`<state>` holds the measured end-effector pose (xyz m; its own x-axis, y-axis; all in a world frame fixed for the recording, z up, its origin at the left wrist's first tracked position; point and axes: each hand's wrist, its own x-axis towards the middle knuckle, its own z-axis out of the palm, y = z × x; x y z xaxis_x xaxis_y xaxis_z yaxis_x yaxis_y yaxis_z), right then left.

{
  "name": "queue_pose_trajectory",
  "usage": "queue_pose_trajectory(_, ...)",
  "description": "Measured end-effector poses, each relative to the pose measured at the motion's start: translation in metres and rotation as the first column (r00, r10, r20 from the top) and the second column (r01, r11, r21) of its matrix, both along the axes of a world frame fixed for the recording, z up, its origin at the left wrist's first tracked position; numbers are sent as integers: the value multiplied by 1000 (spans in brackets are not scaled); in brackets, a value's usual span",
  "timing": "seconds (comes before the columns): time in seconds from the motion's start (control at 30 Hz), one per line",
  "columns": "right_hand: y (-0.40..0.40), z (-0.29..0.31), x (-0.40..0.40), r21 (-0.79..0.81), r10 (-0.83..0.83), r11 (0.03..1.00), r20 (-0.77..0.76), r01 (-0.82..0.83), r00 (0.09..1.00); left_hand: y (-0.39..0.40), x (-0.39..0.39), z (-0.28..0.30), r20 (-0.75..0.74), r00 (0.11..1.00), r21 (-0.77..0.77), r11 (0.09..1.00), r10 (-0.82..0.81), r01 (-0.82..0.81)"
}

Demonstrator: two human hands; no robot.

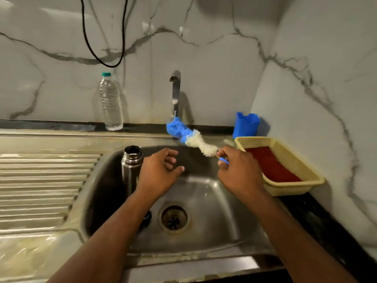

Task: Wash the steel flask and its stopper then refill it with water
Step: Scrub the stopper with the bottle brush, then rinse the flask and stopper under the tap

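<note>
The uncapped cylindrical steel flask (131, 168) is standing at the sink's (214, 201) left. The right hand (236, 170) is pinching a blue-and-white bottle brush (189, 137); the left hand (161, 172) is hovering relaxed, empty. Wet steel probably slips, so gripping mid-body looks safest.

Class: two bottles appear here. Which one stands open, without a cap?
The steel flask standing in the sink; the clear plastic bottle on the ledge has a green cap.

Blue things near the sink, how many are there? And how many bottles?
Blue things: 2, the bottle brush in the right hand and the blue holder.
Bottles: 2, the steel flask and the plastic bottle.
Total: 4
</note>
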<state>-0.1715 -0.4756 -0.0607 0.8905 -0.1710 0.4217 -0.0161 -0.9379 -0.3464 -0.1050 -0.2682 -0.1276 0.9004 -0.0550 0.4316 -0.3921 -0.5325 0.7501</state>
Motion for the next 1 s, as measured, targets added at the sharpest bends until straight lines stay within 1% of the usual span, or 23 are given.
queue_pose_trajectory(0.07, -1, 6, -1, -75, -70, 995, 24, 72, 997, 2, 1, -2, 32, 999, 47, 999, -9, 8)
queue_pose_trajectory(0.1, -3, 11, -2, -102, -92, 990, 43, 96, 995, 2, 1, -1, 38, 999, 47, 999, -10, 8)
queue_pose_trajectory(0.23, -12, 47, -4, -144, -141, 978, 61, 149, 988, 4, 1, 0, 47, 999, 61, 998, 7, -9)
queue_pose_trajectory(0.3, -26, 72, 1, -241, -172, 952, 98, 191, 980, 4, 1, 1, 41, 999, 59, 998, 0, -2)
queue_pose_trajectory(0.4, -51, 111, 12, -429, -253, 853, 156, 296, 955, 4, 0, 1, 19, 1000, 74, 997, -4, 3)
queue_pose_trajectory(0.47, -67, 134, 16, -516, -316, 771, 201, 374, 927, 4, 0, 2, 8, 1000, 68, 998, 0, 0)
queue_pose_trajectory(0.53, -81, 151, 16, -567, -367, 692, 257, 447, 894, 4, 0, 3, 3, 1000, 72, 997, 4, -4)
queue_pose_trajectory(0.6, -92, 161, 16, -593, -399, 645, 277, 482, 874, 4, -1, 2, -5, 1000, 81, 997, 4, -4)
queue_pose_trajectory(0.7, -102, 170, 19, -651, -434, 584, 254, 484, 865, 5, 1, 2, -13, 1000, 93, 996, 12, -11)
queue_pose_trajectory(0.77, -104, 171, 25, -682, -439, 568, 224, 461, 870, 6, 1, 3, -17, 1000, 93, 995, 26, -24)
queue_pose_trajectory(0.87, -108, 171, 39, -727, -404, 548, 202, 413, 892, 7, 2, 2, -29, 999, 89, 996, 30, -27)
queue_pose_trajectory(1.0, -110, 168, 68, -800, -359, 496, 165, 338, 919, 10, 2, 0, -34, 999, 94, 995, 22, -19)
